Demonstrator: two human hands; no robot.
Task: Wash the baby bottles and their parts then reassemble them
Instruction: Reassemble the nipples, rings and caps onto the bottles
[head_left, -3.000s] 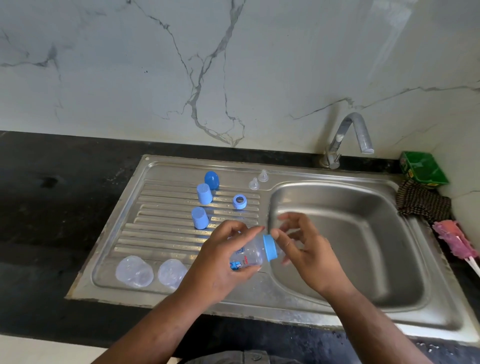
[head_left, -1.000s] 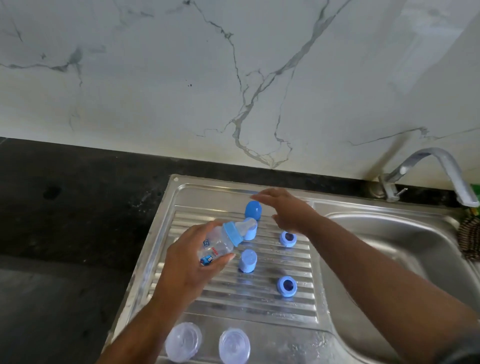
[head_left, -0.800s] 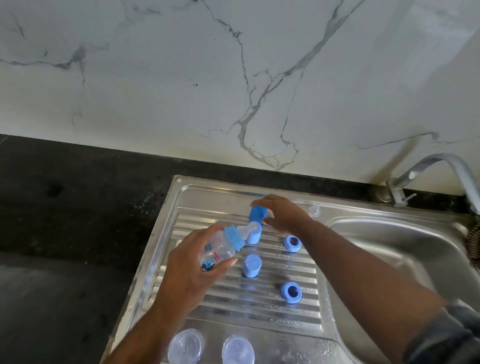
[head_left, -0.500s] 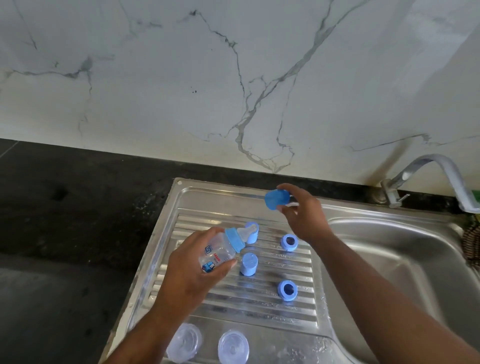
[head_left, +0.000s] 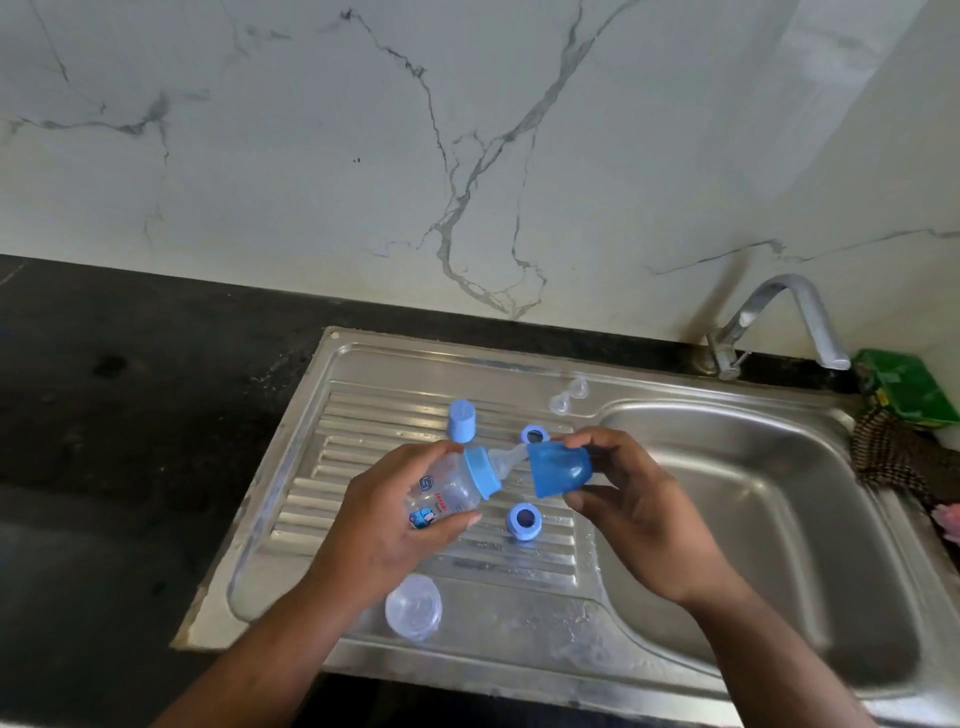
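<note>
- Table (head_left: 130, 415): dark top carrying the steel sink (head_left: 467, 353). The tap (head_left: 779, 312) is at the back right, and no water is seen running.
- Drainboard (head_left: 363, 467): all loose parts lie here, with wet patches near its front edge.
- Left hand (head_left: 395, 525): fingers are wrapped round the bottle (head_left: 447, 493), held tilted above the drainboard with its neck to the right.
- Right hand (head_left: 639, 514): fingers and thumb pinch the cap (head_left: 561, 470), its open mouth turned toward the bottle.
- Bottle: ring (head_left: 483, 473) and teat (head_left: 511, 457) are fitted. The teat tip is at the cap's mouth and the cap is not seated.
- Bare bottle (head_left: 414, 612): lies at the front of the drainboard with nothing fitted. Whether the left arm hides another cannot be told.
- Pale cap (head_left: 461, 420): stands at the back of the drainboard.
- Loose rings (head_left: 524, 521): one lies just below the held cap and the other is partly hidden behind it.
- Loose teats (head_left: 571, 395): two clear ones, close together at the basin's back corner.
- Assessment: washing appears finished. The first bottle lacks only its cap, and at least one further set remains to assemble.
</note>
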